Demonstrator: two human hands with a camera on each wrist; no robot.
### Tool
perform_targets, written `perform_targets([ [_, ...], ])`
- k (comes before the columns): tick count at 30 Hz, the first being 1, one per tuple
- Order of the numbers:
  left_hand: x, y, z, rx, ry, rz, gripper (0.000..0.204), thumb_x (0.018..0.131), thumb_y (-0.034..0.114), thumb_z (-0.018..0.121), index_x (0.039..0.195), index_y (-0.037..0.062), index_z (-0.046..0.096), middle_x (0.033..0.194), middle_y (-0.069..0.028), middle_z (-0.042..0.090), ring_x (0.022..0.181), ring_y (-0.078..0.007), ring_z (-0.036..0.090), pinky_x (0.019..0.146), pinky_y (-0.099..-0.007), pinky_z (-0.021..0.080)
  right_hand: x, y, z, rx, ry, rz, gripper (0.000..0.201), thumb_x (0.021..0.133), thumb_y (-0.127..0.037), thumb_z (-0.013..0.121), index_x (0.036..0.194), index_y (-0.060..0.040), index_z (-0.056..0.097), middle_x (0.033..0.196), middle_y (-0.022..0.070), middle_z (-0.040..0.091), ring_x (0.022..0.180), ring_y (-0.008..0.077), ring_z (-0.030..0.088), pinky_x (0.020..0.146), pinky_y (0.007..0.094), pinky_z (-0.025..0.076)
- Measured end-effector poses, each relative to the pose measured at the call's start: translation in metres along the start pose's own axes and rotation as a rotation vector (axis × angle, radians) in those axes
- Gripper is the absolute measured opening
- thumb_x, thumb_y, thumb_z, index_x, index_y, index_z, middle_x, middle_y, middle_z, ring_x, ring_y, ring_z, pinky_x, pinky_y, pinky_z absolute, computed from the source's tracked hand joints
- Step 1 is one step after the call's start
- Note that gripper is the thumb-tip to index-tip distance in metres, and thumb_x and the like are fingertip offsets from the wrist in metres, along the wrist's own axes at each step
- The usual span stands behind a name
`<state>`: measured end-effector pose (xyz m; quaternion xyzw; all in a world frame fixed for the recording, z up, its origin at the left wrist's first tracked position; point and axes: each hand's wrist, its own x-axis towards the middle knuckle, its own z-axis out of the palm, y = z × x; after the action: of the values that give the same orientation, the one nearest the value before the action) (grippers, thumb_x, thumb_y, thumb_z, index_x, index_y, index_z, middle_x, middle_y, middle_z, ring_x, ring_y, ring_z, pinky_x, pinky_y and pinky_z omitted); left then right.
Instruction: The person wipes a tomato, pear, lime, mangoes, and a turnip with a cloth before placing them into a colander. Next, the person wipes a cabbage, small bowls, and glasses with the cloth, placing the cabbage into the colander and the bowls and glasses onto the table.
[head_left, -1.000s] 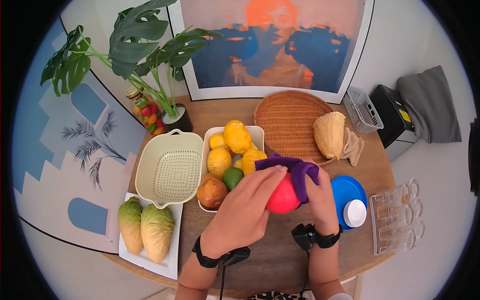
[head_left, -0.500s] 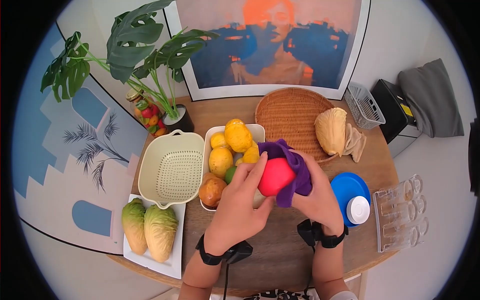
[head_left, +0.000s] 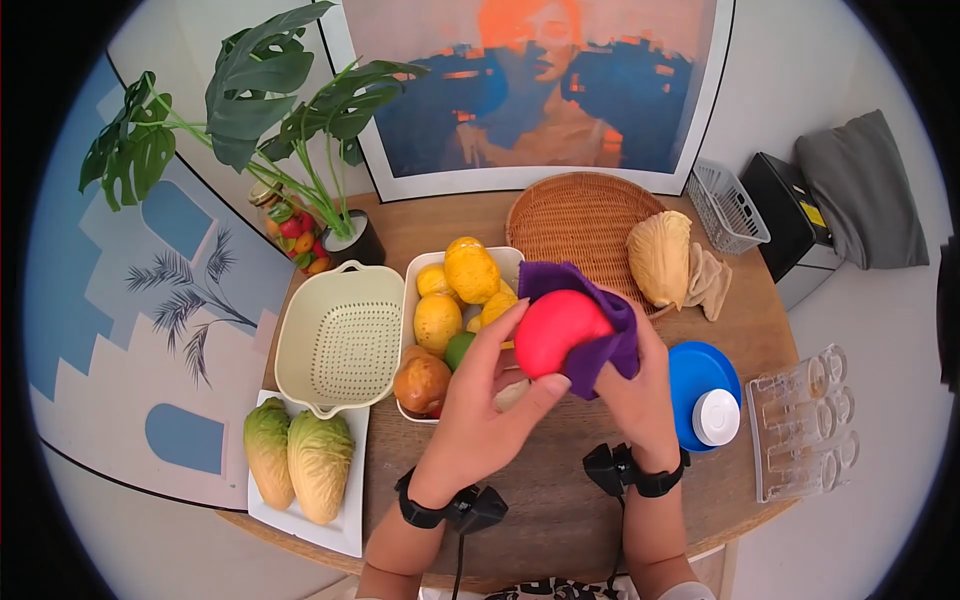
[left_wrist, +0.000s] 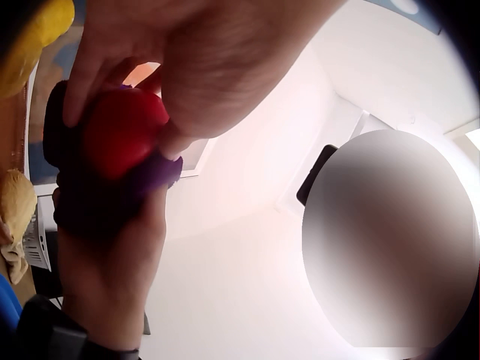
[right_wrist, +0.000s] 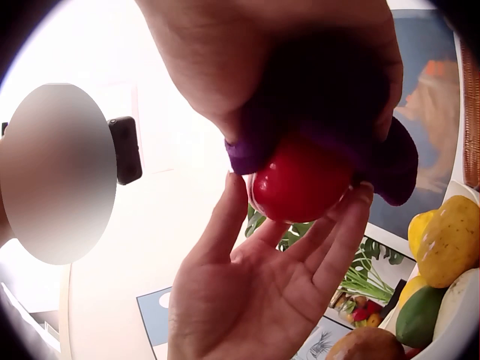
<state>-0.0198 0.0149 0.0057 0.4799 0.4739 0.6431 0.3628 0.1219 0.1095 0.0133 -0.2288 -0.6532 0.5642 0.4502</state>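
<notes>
We see the pink round object (head_left: 560, 335) held above the surface (head_left: 545, 505), with the purple cloth (head_left: 612, 348) against its three-o'clock side. The left hand (head_left: 485, 430), at seven, has its grip curled on the object, thumb and fingertips touching; the right hand (head_left: 645, 400), at four, grips the cloth around it. In the head view, the fruit tub (head_left: 505, 260) sits at nine and the wicker tray (head_left: 570, 220) at twelve.
</notes>
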Motion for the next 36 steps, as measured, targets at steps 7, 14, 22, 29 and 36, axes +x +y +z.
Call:
perform_targets([
  [7, 0.001, -0.002, 0.003, 0.129, 0.001, 0.127, 0.078, 0.084, 0.007, 0.074, 0.148, -0.0004, 0.03, 0.136, -0.0172, 0.048, 0.119, -0.0229, 0.055, 0.1, -0.0355, 0.048, -0.002, 0.008, -0.005, 0.01, 0.094, 0.033, 0.036, 0.09, -0.007, 0.062, 0.124, 0.0034, 0.057, 0.106, 0.0074, 0.065, 0.096, 0.0107, 0.06, 0.085, 0.0261, 0.049],
  [14, 0.0, 0.016, -0.002, 0.496, -0.134, 0.119, 0.083, 0.08, 0.0, 0.074, 0.15, 0.0023, 0.03, 0.136, -0.0145, 0.049, 0.122, -0.0229, 0.052, 0.107, -0.0367, 0.042, 0.002, 0.008, -0.013, -0.09, 0.029, 0.066, 0.037, 0.083, -0.004, 0.064, 0.119, 0.0011, 0.06, 0.103, 0.0061, 0.063, 0.091, 0.0112, 0.059, 0.081, 0.0258, 0.048],
  [22, -0.005, 0.026, -0.007, 0.45, -0.104, 0.079, 0.084, 0.076, -0.001, 0.077, 0.148, 0.0017, 0.034, 0.134, -0.0171, 0.052, 0.124, -0.0246, 0.053, 0.103, -0.038, 0.045, 0.0, 0.002, -0.014, -0.128, -0.103, 0.014, 0.037, 0.08, -0.004, 0.064, 0.117, -0.0003, 0.06, 0.106, 0.0068, 0.063, 0.093, 0.014, 0.06, 0.085, 0.0263, 0.048],
  [29, -0.006, 0.012, -0.001, 0.022, -0.056, 0.054, 0.066, 0.087, 0.003, 0.069, 0.144, 0.0, 0.037, 0.134, -0.0162, 0.051, 0.123, -0.0229, 0.053, 0.104, -0.0367, 0.044, -0.001, 0.002, -0.019, 0.179, 0.037, 0.108, 0.026, 0.09, -0.004, 0.055, 0.114, 0.0016, 0.06, 0.101, 0.0035, 0.065, 0.094, 0.0095, 0.059, 0.086, 0.0244, 0.047],
  [36, 0.002, 0.002, -0.002, 0.365, 0.004, 0.152, 0.069, 0.093, 0.007, 0.063, 0.152, 0.0038, 0.027, 0.13, -0.0144, 0.045, 0.119, -0.0208, 0.051, 0.103, -0.032, 0.044, -0.003, 0.005, -0.007, -0.005, -0.123, 0.079, 0.054, 0.082, -0.01, 0.07, 0.13, 0.0013, 0.05, 0.115, 0.0075, 0.06, 0.105, 0.013, 0.056, 0.092, 0.0279, 0.046],
])
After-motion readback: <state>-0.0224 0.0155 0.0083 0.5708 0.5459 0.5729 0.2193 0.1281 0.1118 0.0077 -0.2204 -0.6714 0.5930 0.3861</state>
